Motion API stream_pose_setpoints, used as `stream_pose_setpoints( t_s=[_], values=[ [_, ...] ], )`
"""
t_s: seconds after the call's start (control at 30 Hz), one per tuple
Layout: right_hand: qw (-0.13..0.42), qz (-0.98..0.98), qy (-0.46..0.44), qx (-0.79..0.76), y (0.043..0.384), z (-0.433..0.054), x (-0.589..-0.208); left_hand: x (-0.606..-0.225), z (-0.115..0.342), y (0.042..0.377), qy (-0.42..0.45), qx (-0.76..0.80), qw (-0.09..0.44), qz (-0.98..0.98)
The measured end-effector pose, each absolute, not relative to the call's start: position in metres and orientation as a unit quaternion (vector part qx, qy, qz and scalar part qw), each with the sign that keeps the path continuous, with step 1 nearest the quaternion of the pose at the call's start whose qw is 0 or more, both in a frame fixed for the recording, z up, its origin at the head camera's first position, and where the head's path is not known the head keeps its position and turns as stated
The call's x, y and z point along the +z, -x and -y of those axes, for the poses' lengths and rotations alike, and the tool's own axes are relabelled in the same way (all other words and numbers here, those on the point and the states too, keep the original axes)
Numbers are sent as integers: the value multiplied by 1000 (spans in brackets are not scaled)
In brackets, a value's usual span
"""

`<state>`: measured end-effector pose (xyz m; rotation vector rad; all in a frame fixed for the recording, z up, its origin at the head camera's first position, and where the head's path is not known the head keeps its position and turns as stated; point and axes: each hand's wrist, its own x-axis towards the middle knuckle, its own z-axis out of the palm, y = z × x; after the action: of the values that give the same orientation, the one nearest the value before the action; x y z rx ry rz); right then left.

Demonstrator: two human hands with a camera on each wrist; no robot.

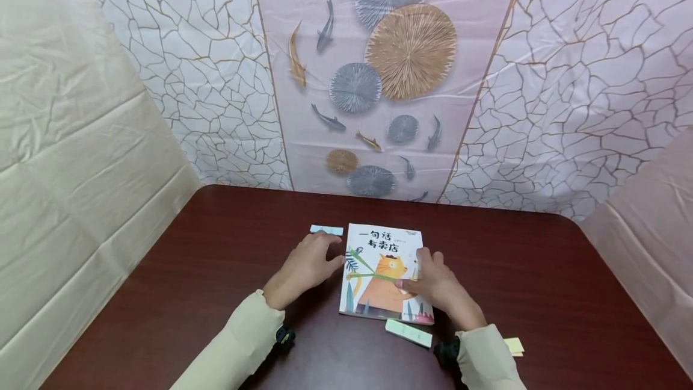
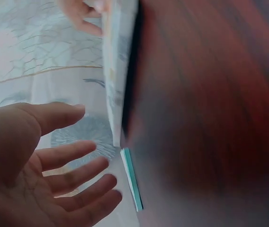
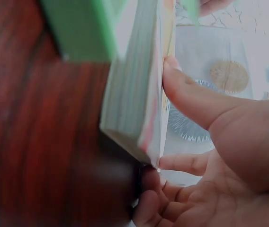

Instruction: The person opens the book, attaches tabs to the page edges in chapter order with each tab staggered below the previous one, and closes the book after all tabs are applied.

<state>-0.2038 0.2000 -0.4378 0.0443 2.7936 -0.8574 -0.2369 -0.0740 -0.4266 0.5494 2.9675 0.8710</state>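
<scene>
A picture book [image 1: 379, 300] with an orange cat on its white cover lies in the middle of the table. My right hand [image 1: 441, 284] grips its right edge. In the right wrist view the thumb [image 3: 186, 92] presses on the cover while other fingers curl at the lower edge, their tips partly hidden. Left of the book hovers my left hand [image 1: 308, 260], fingers spread and loosely bent. The left wrist view shows a gap between that hand [image 2: 73, 170] and the book [image 2: 118, 80]; nothing is held there.
A blue sticky-note pad [image 1: 326, 230] lies beyond the left fingertips. Close to the book's front edge is a green pad [image 1: 408, 333]. Yellow sticky notes [image 1: 514, 346] lie by the right sleeve. Patterned cloth [image 1: 373, 137] hangs behind the dark red table [image 1: 233, 221].
</scene>
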Motion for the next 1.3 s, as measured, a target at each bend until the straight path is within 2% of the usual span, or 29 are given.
stream_pose_setpoints(
  t_s=[0.23, 0.53, 1.3],
  values=[
    [124, -941, -19, -313, 208, -203, -440, -434, 78, 254, -182, 173, -50, -967],
    [131, -933, -8, -335, 209, -206, -440, -439, 78, 269, -173, 125, 24, -977],
    [132, -936, -17, -326, 213, -204, -440, -436, 61, 308, -174, 55, 32, -983]
  ],
)
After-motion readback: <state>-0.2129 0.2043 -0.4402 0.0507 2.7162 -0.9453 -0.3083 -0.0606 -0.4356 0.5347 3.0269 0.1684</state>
